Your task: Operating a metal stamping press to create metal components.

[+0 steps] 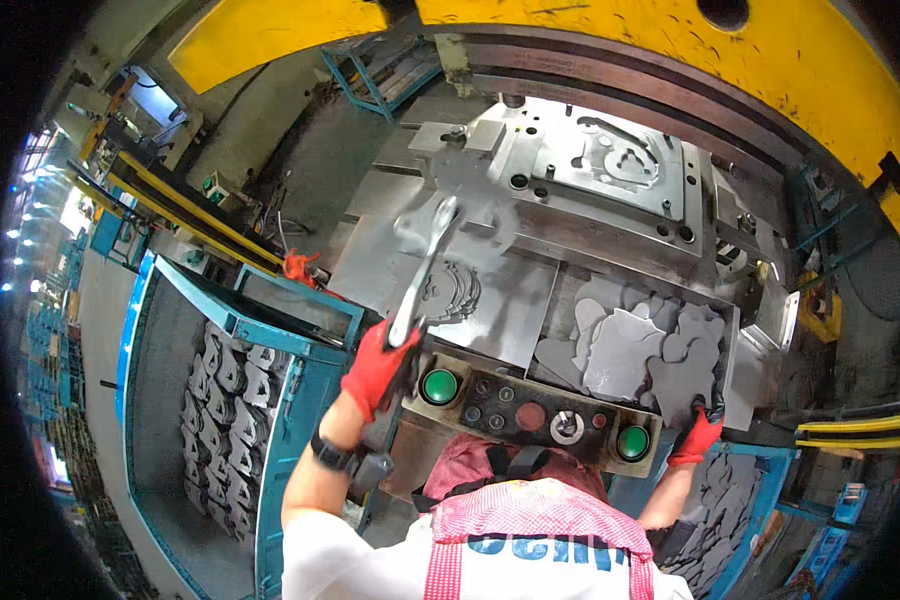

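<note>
Red gloves cover both hands at the stamping press. The left hand [378,362] is clenched round the lower end of a long silvery metal pick-up tool [422,272], which slants up and away from it; the tool's far tip lies on a flat grey stamped sheet-metal part [460,222] at the edge of the grey steel die block [610,165]. Just right of this hand sits a black control panel [530,412] with a round green push button [439,386] at its near end and a second green button [632,441] at the far end. The right hand [697,436] grips the lower edge of a flat grey metal blank [685,385], the nearest of a loose pile of grey blanks [625,345] lying just above that hand. Left of and below the left hand, a blue steel bin [270,330] holds rows of stacked finished grey parts [220,420]. A yellow press frame [820,70] arches far beyond both hands.
</note>
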Demonstrator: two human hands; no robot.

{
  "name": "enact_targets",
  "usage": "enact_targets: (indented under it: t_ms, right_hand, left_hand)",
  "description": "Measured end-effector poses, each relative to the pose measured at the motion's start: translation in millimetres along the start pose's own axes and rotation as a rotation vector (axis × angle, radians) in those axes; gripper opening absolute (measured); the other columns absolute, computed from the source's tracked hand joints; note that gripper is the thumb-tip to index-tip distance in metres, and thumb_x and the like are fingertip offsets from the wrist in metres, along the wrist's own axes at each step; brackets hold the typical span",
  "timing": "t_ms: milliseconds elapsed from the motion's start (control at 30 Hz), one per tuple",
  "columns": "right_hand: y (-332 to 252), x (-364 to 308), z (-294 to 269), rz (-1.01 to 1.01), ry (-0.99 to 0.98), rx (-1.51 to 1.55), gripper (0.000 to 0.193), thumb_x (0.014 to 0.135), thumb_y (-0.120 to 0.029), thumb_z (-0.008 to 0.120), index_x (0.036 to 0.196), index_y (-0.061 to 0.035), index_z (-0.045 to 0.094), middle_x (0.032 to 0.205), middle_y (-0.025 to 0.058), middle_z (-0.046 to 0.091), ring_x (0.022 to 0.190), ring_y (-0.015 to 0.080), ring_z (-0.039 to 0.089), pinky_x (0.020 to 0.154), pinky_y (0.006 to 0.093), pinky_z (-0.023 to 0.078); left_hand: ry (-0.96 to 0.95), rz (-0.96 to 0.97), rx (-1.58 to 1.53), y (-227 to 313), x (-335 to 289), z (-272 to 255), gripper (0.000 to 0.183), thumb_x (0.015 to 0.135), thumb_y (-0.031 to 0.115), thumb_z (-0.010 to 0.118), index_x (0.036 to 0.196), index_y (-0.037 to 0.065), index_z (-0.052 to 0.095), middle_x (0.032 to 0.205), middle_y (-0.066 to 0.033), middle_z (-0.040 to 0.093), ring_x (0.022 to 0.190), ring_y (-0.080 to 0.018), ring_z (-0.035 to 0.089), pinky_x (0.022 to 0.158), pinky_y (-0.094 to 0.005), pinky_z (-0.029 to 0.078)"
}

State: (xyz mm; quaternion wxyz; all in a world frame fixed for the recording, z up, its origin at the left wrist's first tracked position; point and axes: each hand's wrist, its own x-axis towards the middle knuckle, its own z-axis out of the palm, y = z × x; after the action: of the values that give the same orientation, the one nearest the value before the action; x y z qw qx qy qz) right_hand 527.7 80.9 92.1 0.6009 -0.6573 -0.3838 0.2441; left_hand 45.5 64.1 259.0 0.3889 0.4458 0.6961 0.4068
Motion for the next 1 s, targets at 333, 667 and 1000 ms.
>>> enact_targets:
  t_ms: [333,667,1000]
  right_hand:
    - [-69.8,7.4,13.5,0.046,-0.009,0.017,0.030,0.075,0.000,0.053,0.105,0.0007,0.052,0.095,0.0062,0.055,0.082,0.0143,0.052,0.073,0.0283,0.043]
    - [-204.8,143.5,169.5,-0.210,-0.320,0.279,0.027,0.076,-0.004,0.053,0.102,-0.0017,0.056,0.093,0.0058,0.059,0.082,0.0119,0.055,0.073,0.0234,0.043]
    - [-169.3,236.4,309.6,-0.747,-0.460,-0.759,0.047,0.085,-0.036,0.037,0.123,-0.0083,0.040,0.131,0.0100,0.034,0.121,0.0268,0.029,0.100,0.0360,0.022]
  left_hand:
    - [0.274,-0.414,-0.059,-217.6,-18.6,14.9,0.036,0.079,0.037,0.057,0.081,0.001,0.055,0.062,-0.0046,0.053,0.048,-0.0108,0.048,0.043,-0.0287,0.037]
    - [-0.270,-0.382,-1.142,-100.5,-29.3,4.9,0.035,0.089,0.042,0.032,0.070,0.015,0.044,0.044,0.0012,0.032,0.034,-0.0114,0.032,0.034,-0.0243,0.028]
    - [-0.055,-0.513,-0.871,-105.4,-99.6,-21.4,0.037,0.086,0.046,0.038,0.073,0.014,0.050,0.043,0.0024,0.036,0.031,-0.0120,0.033,0.032,-0.0277,0.028]
